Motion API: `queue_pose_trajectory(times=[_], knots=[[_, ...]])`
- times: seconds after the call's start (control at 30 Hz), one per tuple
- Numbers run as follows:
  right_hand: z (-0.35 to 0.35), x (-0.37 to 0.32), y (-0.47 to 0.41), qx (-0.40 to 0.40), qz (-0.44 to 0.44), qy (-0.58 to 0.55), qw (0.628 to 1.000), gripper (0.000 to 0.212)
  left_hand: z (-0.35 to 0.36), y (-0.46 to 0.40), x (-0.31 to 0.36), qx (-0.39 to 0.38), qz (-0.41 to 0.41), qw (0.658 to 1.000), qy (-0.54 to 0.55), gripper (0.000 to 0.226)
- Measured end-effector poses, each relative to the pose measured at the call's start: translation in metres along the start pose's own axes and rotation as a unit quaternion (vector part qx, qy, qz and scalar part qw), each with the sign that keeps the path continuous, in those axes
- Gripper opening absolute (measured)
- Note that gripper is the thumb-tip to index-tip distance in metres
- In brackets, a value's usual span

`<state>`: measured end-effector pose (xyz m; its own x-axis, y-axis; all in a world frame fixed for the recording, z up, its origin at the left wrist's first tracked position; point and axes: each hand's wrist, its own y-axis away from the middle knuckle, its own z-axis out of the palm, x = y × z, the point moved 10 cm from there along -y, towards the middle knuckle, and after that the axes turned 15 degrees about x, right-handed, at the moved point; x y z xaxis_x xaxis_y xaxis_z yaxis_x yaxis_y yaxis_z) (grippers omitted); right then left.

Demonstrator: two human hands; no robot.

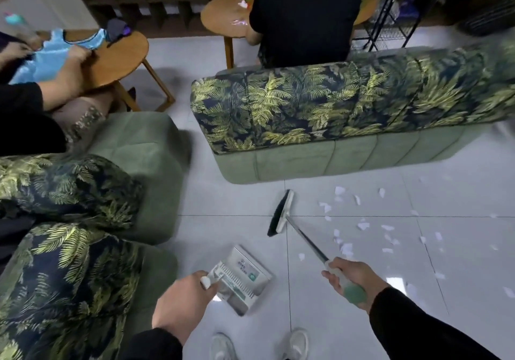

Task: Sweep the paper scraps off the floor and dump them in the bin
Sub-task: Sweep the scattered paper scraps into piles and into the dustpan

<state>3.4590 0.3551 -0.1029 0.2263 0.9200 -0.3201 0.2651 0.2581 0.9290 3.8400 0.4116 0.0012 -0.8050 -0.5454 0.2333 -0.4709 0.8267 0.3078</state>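
At the bottom of the frame two white shoes (223,345) stand on the grey tiled floor (237,198). Just above them, at lower centre, the left hand (178,301) grips the white handle of a dustpan (241,279); its fingers are curled around the handle, with the handle end showing past them. The dustpan is tilted and carries a label with a small green mark, but the writing is too small to read. At lower right, the right hand (354,276) holds the broom (281,214) by its white and green grip, the fingers wrapped closed around it. The thin dark stick goes up and left to the black brush head, which is down at the floor in the centre of the frame. The paper scraps (362,224) lie scattered on the tiles to the right of the brush head, apart from the dustpan. Farther up, a leaf-patterned sofa (334,114) crosses the frame. Behind it, at the top, a person in black sits at a round wooden desk (223,19).
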Motion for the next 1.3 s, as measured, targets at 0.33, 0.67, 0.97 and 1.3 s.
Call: queue_pose_trajectory(times=[0.33,0.67,0.97,1.3], knots=[[-0.117,0.022,0.011,0.155,-0.035,-0.007,0.987,0.018,-0.007,-0.059,0.072,-0.046,0.129,0.991,-0.007,0.039],[-0.077,0.062,0.063,0.139,-0.021,-0.127,0.982,0.026,-0.015,-0.088,0.059,-0.063,0.184,0.981,-0.003,0.025],[0.002,0.085,0.08,0.083,-0.001,-0.056,0.995,0.021,-0.015,-0.078,0.026,-0.062,0.184,0.981,0.003,0.025],[-0.096,0.129,0.052,0.129,0.001,0.006,0.992,0.022,-0.007,-0.015,0.024,-0.032,0.175,0.984,-0.02,0.023]])
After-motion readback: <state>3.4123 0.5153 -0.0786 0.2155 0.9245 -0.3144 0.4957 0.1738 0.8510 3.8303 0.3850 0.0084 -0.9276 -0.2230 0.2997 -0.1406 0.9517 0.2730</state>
